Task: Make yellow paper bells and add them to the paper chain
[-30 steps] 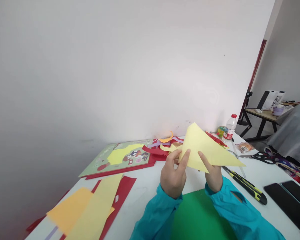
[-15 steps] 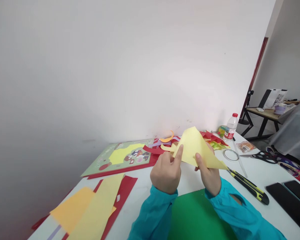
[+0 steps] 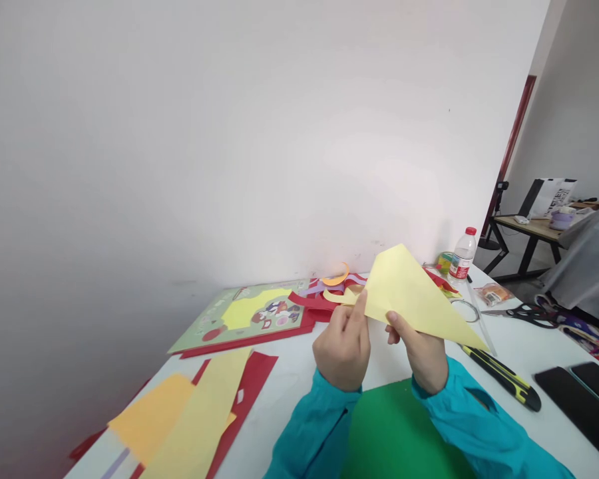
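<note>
A pale yellow sheet of paper [image 3: 404, 286], folded to a long point at the right, is held up above the table. My right hand [image 3: 422, 352] grips its lower edge, thumb in front and fingers behind. At the lower left edge of the paper is my left hand [image 3: 343, 346], index finger straight along it and the other fingers curled. Its thumb is hidden. Below the hands lies a green cutting mat [image 3: 399, 426]. The paper's pointed end overlaps the tip of a yellow and black utility knife [image 3: 504, 379].
Left are orange paper [image 3: 154, 409], a pale yellow strip [image 3: 199, 412] and red paper [image 3: 254, 376]. A green picture pad [image 3: 219, 326] and paper scraps lie along the wall. Right are a bottle [image 3: 462, 256], scissors [image 3: 526, 314] and a black phone-like slab [image 3: 574, 409].
The yellow paper has turned flatter towards me, showing more of its face, and its point reaches further right. Both hands still hold it, shifted slightly right in view.
</note>
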The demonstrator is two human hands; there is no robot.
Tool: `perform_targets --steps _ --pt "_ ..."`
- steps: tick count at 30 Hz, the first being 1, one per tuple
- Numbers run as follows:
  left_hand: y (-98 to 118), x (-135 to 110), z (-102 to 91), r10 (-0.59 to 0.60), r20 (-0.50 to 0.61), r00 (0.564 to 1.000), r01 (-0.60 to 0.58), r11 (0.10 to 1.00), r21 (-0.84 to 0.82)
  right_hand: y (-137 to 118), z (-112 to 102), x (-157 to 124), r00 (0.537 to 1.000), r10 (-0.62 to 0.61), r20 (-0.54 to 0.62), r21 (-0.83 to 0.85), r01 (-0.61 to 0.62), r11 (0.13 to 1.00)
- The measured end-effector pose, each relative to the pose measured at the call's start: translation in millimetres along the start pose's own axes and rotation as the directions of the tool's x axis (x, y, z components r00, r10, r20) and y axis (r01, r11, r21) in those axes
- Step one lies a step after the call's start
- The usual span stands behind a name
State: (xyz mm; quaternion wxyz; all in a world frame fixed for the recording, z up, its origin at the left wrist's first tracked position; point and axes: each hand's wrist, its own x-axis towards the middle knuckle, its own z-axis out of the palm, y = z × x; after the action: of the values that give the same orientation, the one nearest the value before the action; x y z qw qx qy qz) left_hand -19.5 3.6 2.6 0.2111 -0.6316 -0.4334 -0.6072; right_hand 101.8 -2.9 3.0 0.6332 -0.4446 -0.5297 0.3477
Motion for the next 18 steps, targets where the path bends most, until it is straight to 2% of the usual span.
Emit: perform_targets --steps 1,2,3,4,5,6,8,11,13,15,18 --pt "5 -1 0.6 -0.172 0.002 0.985 0.169 0.968 -0.185 1 0 1 1.000 0.010 -0.027 0.019 -0.009 1.000" --pt "12 -1 0.9 -0.355 0.031 0.935 0.341 0.866 -0.367 3 -1 3 0.999 0.012 -0.053 0.023 -0.010 1.000" --pt "18 -1 0.9 -0.512 0.095 0.854 0.482 0.706 -0.519 4 -1 4 0.997 0.002 -0.076 0.010 -0.001 1.000" --pt "24 0 0.5 -0.619 0.194 0.761 0.585 0.525 -0.618 6 -2 4 0.996 -0.019 -0.091 -0.015 0.018 1.000" --pt "30 1 -0.2 -0.673 0.304 0.674 0.654 0.353 -0.669 6 -3 5 0.994 -0.046 -0.099 -0.046 0.042 0.998" --pt "35 2 -1.1 -0.690 0.411 0.596 0.704 0.204 -0.680 7 -4 5 0.992 -0.074 -0.100 -0.084 0.066 0.994" --pt "41 7 -2.8 -0.668 0.576 0.471 0.766 -0.015 -0.643 7 -5 5 0.990 -0.113 -0.090 -0.160 0.098 0.982" --pt "40 13 -4.0 -0.631 0.699 0.336 0.788 -0.217 -0.576 5 -5 5 0.989 -0.139 -0.056 -0.250 0.121 0.961" --pt "37 16 -3.6 -0.613 0.742 0.272 0.781 -0.310 -0.542 2 -4 4 0.989 -0.143 -0.036 -0.273 0.128 0.953" --pt "33 18 -3.0 -0.606 0.762 0.227 0.757 -0.383 -0.530 0 -3 2 0.990 -0.142 -0.008 -0.265 0.135 0.955" --pt "30 19 -2.5 -0.586 0.784 0.207 0.715 -0.456 -0.530 -1 -3 0 0.987 -0.150 0.052 -0.236 0.158 0.959"
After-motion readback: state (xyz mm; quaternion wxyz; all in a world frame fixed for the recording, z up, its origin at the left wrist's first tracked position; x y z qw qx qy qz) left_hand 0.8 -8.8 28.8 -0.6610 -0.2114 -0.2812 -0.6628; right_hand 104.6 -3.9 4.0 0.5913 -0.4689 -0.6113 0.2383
